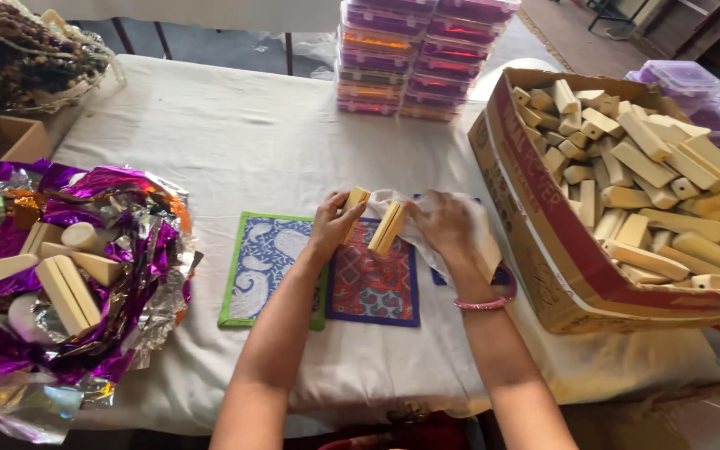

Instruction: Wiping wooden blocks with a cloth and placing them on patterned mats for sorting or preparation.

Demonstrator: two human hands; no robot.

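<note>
Flanking hands point(393, 225): foil heap point(85, 275), block-filled carton point(627, 208)

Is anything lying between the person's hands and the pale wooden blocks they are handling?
Nothing visible does. The left hand already grips one pale wooden block directly. The right hand holds a white cloth against a second pale wooden block, so there only the cloth lies between.

At your right sits a cardboard box point(543, 242) of wooden pieces, stacked plastic cases point(414, 58) at top centre, purple foil point(118, 250) at left.
</note>
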